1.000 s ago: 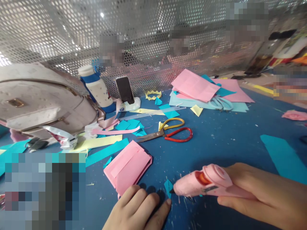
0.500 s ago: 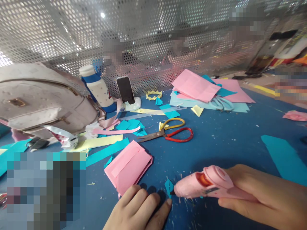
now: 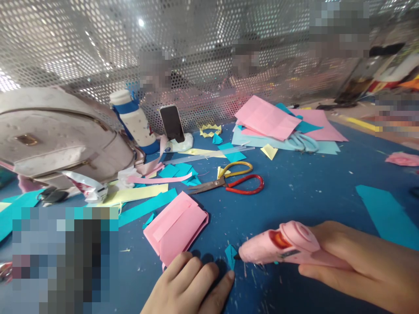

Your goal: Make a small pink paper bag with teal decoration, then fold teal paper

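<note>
My right hand (image 3: 340,257) is closed round a pink hot glue gun (image 3: 271,246), its dark nozzle pointing left. The nozzle tip touches or almost touches the edge of a small folded blue paper piece (image 3: 230,255) on the table. Palm down, my left hand (image 3: 190,285) has curled fingers, and one fingertip pins the lower tip of that blue piece. Just beyond my left hand lies a folded pink paper packet (image 3: 176,226), partly covered by the knuckles. Scissors (image 3: 225,182) with one yellow and one red handle rest farther back, blades slightly apart.
Blue and yellow paper strips lie by a pale backpack (image 3: 59,135), a bottle (image 3: 134,122) and a propped phone (image 3: 172,123). Pink sheets (image 3: 268,115) and light-blue scissors (image 3: 303,141) are at the back. A blue strip (image 3: 389,213) lies right. Perforated metal (image 3: 203,65) stands behind.
The glue gun has shifted slightly up and to the right, its nozzle moving up along the blue piece's edge. My left hand stays in place.
</note>
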A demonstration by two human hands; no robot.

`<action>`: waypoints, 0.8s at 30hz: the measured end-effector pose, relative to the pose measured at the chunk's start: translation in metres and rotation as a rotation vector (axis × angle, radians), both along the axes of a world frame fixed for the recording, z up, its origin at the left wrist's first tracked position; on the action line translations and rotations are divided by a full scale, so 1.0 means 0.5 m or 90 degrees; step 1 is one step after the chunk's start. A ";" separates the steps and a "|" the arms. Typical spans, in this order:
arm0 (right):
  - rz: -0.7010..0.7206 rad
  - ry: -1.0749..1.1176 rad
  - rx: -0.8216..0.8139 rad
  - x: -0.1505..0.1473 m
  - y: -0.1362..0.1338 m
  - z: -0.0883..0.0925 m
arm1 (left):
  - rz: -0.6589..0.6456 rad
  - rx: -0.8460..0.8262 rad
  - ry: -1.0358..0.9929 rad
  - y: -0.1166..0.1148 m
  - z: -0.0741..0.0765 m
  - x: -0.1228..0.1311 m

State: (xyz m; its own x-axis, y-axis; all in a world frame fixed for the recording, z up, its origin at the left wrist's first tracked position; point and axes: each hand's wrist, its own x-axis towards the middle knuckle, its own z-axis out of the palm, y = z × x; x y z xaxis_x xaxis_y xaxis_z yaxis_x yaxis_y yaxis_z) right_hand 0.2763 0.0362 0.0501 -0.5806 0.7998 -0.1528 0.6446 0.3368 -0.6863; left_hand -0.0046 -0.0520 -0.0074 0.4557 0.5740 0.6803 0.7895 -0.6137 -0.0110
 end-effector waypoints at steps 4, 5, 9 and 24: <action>0.091 -0.007 -0.134 -0.015 0.003 0.016 | -0.007 -0.003 -0.004 0.000 0.002 0.000; 0.090 -0.009 -0.142 -0.017 0.004 0.018 | -0.008 -0.004 -0.001 0.000 0.003 -0.001; 0.092 0.010 -0.131 -0.016 0.011 0.014 | -0.002 -0.007 0.009 -0.003 0.002 -0.001; 0.098 0.025 -0.091 -0.033 0.018 0.029 | -0.039 -0.029 0.077 0.008 0.044 -0.008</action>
